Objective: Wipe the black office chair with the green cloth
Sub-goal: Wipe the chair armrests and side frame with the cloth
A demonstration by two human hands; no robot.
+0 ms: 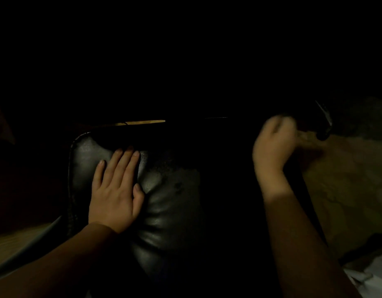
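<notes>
On black chair (170, 201) | left hand (114, 190) flat | right hand (273, 143) blurred, grip unclear

My left hand (114, 190) and its forearm (56, 261) are bare, with short, plain nails. My right hand (273, 145), at the right of the chair (168, 211), is bare too, but blurred.

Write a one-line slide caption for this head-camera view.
Dim room: the left hand lies flat on the black office chair while the blurred right hand is at its right edge.
</notes>
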